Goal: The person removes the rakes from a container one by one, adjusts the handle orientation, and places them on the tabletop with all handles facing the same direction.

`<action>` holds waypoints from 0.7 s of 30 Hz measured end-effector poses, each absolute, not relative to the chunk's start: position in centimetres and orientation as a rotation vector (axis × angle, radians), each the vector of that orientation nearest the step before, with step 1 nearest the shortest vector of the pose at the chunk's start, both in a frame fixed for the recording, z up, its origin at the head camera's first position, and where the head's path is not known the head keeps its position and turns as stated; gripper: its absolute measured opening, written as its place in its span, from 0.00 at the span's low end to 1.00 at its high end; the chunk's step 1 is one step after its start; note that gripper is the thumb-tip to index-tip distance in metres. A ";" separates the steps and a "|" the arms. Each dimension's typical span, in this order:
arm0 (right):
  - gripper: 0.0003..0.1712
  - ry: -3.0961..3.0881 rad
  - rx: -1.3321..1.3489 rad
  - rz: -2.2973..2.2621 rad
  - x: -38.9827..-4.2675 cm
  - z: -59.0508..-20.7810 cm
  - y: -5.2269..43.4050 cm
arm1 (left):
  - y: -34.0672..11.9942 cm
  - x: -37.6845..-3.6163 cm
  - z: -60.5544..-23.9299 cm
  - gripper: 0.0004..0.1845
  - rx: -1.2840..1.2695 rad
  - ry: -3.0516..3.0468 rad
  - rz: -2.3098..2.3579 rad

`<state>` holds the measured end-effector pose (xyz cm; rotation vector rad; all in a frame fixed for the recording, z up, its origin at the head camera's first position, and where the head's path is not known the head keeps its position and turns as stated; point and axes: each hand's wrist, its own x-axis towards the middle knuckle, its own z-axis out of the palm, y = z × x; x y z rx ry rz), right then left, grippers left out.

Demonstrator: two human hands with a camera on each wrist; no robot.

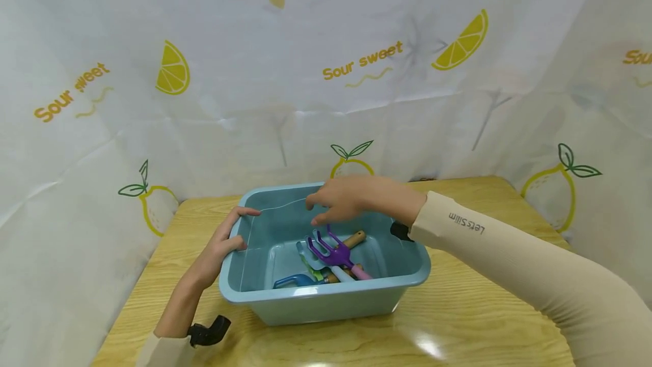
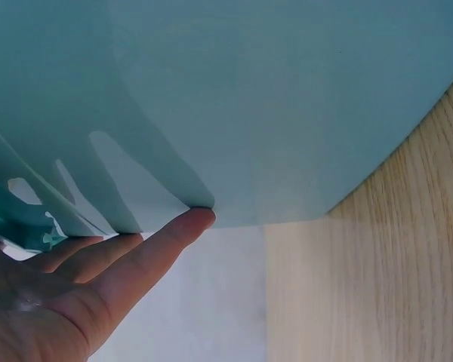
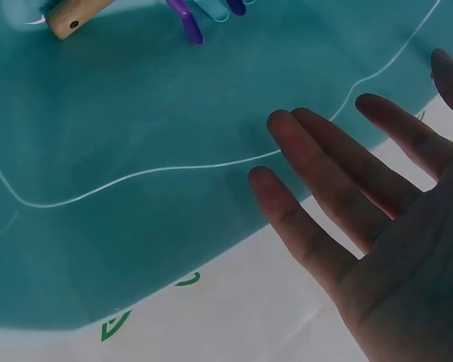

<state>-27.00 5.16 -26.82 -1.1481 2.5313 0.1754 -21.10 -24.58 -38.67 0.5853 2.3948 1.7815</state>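
A blue-green plastic basin (image 1: 326,304) stands on the table with several small garden tools inside. On top lies a purple hand rake (image 1: 333,255) with a pink handle, across a pale blue hand fork (image 1: 340,273). A blue tool (image 1: 297,281), a green piece and a wooden handle (image 1: 355,239) show around them. My left hand (image 1: 219,248) grips the basin's left rim, several fingertips (image 2: 200,217) against the outer wall. Over the back of the basin hangs my right hand (image 1: 338,200), fingers (image 3: 309,154) spread and holding nothing, above the tools.
The basin rests on a wooden table (image 1: 468,299). Behind it hangs a white cloth (image 1: 285,61) with lemon prints. A thin white line (image 3: 151,170) runs along the basin's inner wall; whether string or mark, I cannot tell.
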 end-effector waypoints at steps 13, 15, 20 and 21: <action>0.26 2.458 -1.035 0.163 -28.4 -28.3 4.5 | -24.7 -21.3 -38.8 0.33 0.584 2.417 1.774; 0.24 2.433 -0.995 0.160 -28.4 -28.8 4.5 | -24.7 -21.3 -38.8 0.33 0.590 2.425 1.771; 0.23 2.352 -0.942 0.153 -28.4 -30.3 4.7 | -24.7 -21.3 -38.8 0.33 0.600 2.437 1.767; 0.23 2.336 -0.934 0.156 -28.4 -30.6 4.7 | -24.7 -21.2 -38.8 0.33 0.601 2.438 1.765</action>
